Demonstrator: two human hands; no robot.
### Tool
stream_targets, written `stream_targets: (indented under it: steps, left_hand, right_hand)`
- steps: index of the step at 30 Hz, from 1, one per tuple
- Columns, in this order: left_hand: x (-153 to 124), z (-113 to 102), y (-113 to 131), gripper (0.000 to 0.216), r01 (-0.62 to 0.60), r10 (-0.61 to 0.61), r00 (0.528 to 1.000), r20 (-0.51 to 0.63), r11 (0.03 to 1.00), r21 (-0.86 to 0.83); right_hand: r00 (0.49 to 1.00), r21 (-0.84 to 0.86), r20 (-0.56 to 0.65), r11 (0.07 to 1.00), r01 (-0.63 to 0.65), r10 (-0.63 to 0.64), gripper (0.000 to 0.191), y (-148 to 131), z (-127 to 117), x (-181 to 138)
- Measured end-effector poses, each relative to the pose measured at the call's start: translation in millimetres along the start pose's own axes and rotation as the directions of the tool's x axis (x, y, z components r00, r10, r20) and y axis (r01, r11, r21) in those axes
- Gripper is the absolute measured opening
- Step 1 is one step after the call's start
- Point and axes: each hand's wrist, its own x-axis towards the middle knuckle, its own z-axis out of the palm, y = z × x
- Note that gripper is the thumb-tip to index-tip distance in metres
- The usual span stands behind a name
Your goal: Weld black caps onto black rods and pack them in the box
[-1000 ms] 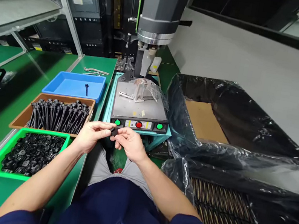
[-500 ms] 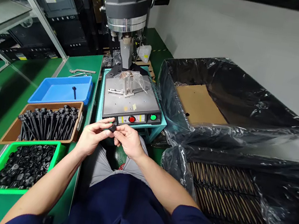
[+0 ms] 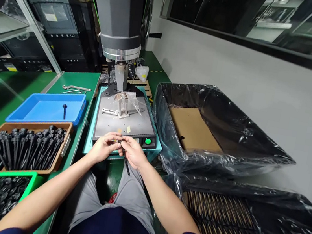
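Observation:
A black cable tie [image 3: 126,163] with a ribbed strap slants down below my hands, in front of the machine's base. My right hand [image 3: 133,153] is closed around its upper end, the thumb pressing against the fingers. My left hand [image 3: 103,147] meets it from the other side, thumb and fingertips pinched at the head end. My fingers largely hide that end, so I cannot see whether a small part sits on it. Similar black ties with thick heads fill the brown tray [image 3: 67,140], and a single one [image 3: 64,111] lies in the blue tray [image 3: 48,96].
A press-like machine [image 3: 121,72] stands ahead, with a metal fixture [image 3: 123,105] on its plate and a green button [image 3: 148,141]. Round black parts fill a green bin [image 3: 31,184] at left. Plastic-lined boxes [image 3: 221,154] stand at right, the nearer holding rows of black strips [image 3: 218,211].
My view has shifted, so the machine and trays sit lower in the picture. The ribbed strap now shows hanging below my right hand; before, only a small black piece showed between my fingertips.

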Motion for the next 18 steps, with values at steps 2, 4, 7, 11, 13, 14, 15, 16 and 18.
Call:
stream_targets:
  steps: [2, 4, 7, 11, 13, 14, 15, 16, 18]
  left_hand:
    - [20, -2, -2, 0.04, 0.031, -0.033, 0.998, -0.058, 0.999, -0.033]
    - [45, -8, -1, 0.045, 0.091, -0.109, 0.98, -0.167, 0.99, -0.109]
    - [88, -21, 5, 0.045, 0.205, -0.285, 0.925, -0.251, 0.93, -0.304]
    - [142, -32, 12, 0.044, 0.313, -0.456, 0.87, -0.19, 0.807, -0.501]
    - [163, -33, 13, 0.044, 0.321, -0.493, 0.848, -0.194, 0.769, -0.554]
    - [171, -33, 14, 0.041, 0.307, -0.496, 0.843, -0.206, 0.76, -0.573]
    - [177, -33, 14, 0.035, 0.283, -0.488, 0.844, -0.222, 0.757, -0.589]
    - [183, -32, 14, 0.027, 0.254, -0.472, 0.849, -0.238, 0.758, -0.6]
    - [189, -31, 13, 0.018, 0.193, -0.428, 0.864, -0.265, 0.767, -0.612]
  right_hand:
    - [0.996, -0.048, -0.074, 0.998, 0.045, -0.048, 0.045, -9, -13, 22]
    - [0.976, -0.145, -0.163, 0.982, 0.124, -0.147, 0.044, -21, -25, 51]
    - [0.915, -0.352, -0.222, 0.903, 0.248, -0.338, 0.037, -40, -35, 102]
    - [0.864, -0.566, -0.199, 0.774, 0.283, -0.462, 0.032, -53, -37, 165]
    - [0.858, -0.63, -0.183, 0.728, 0.272, -0.48, 0.032, -55, -35, 186]
    - [0.854, -0.653, -0.178, 0.708, 0.269, -0.489, 0.032, -55, -34, 194]
    - [0.848, -0.676, -0.172, 0.686, 0.269, -0.502, 0.032, -56, -33, 200]
    - [0.837, -0.697, -0.165, 0.662, 0.275, -0.522, 0.032, -57, -32, 205]
    - [0.806, -0.734, -0.143, 0.608, 0.303, -0.574, 0.031, -59, -29, 211]
